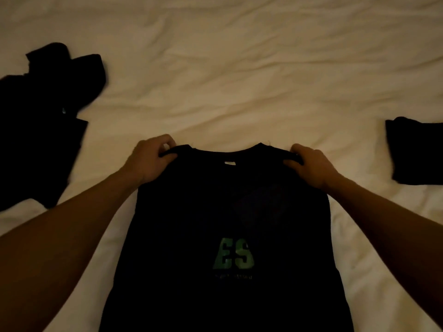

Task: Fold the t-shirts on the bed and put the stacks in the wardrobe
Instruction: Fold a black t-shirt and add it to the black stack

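Note:
A black t-shirt (227,212) with green letters "ES" on its front lies stretched out in front of me on the bed, collar pointing away. My left hand (149,159) pinches its left shoulder, fingers curled round the cloth. My right hand (309,166) grips the right shoulder the same way. A small white label shows inside the collar. The shirt's lower part runs out of the bottom of the frame, and the sleeves are not visible.
A crumpled heap of black clothes (45,111) lies on the left of the cream bed sheet (239,75). A folded black garment (417,152) sits at the right edge. The sheet is wrinkled and the light is dim.

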### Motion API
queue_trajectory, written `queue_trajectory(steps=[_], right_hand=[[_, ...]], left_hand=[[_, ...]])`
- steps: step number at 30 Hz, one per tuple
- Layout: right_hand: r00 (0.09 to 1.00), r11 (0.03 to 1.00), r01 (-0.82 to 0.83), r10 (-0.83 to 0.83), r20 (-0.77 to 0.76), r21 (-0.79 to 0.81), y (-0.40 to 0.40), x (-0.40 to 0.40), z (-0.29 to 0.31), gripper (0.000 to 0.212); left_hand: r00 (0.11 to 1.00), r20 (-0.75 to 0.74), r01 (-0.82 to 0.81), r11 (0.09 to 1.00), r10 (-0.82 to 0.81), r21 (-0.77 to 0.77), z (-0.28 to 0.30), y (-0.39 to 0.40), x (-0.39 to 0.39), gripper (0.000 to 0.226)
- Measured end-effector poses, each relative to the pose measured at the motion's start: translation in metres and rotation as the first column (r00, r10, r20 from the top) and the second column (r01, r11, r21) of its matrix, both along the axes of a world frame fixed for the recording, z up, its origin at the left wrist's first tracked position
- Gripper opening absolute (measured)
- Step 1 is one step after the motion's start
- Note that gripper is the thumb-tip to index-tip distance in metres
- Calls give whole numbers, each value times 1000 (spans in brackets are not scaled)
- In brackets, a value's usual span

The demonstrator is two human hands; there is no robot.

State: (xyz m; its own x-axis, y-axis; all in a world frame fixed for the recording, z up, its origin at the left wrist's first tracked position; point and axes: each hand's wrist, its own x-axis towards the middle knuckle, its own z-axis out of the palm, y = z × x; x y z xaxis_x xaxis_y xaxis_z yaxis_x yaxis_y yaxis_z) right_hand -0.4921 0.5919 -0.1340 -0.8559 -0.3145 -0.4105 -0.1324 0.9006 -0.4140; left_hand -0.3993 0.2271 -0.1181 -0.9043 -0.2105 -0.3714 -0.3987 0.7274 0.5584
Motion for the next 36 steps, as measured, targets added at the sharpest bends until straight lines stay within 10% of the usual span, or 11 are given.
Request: queue_trajectory(steps=[8,13,21,36], right_hand=[[906,937,329,-347,-240,-115,12,-3,-5,29],[823,981,39,-138,-551,-188,-12,74,5,37],[960,974,-161,193,-205,160,-24,150,-29,38],[989,986,-127,134,57,-110,-25,122,3,22]], left_hand=[[963,-252,3,944,-91,-331,-7,3,-19,21],[917,-388,-81,906,-95,-415,-16,56,51,56],[952,-49,248,856,-301,-453,-59,151,117,81],[852,-208,389,847,-480,-362,-40,144,128,60]])
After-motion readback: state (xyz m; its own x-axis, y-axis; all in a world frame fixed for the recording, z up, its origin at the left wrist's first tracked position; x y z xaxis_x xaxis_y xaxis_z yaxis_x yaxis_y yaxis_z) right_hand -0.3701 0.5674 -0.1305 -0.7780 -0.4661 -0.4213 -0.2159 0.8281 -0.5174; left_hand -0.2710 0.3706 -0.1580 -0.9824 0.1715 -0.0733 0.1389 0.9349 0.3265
